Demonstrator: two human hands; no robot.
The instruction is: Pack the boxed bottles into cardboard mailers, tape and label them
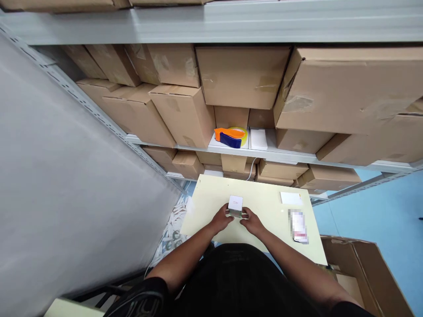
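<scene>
Squarely between the 2 hands is 1 small white box (235,203), over the counter (264,198), left of its middle. The left hand (222,218) meets it from the left and the right hand (253,221) from the right, so neither is clearly nearer. The fingers are partly curled, parted about as wide as the box, and appear to have hold of its sides; some contact is too small to tell. The box looks nearly cubic, with no plain long axis, its marked face turned up. Whether its base touches the counter cannot be told. A white card (291,198) lies well apart, to the right.
</scene>
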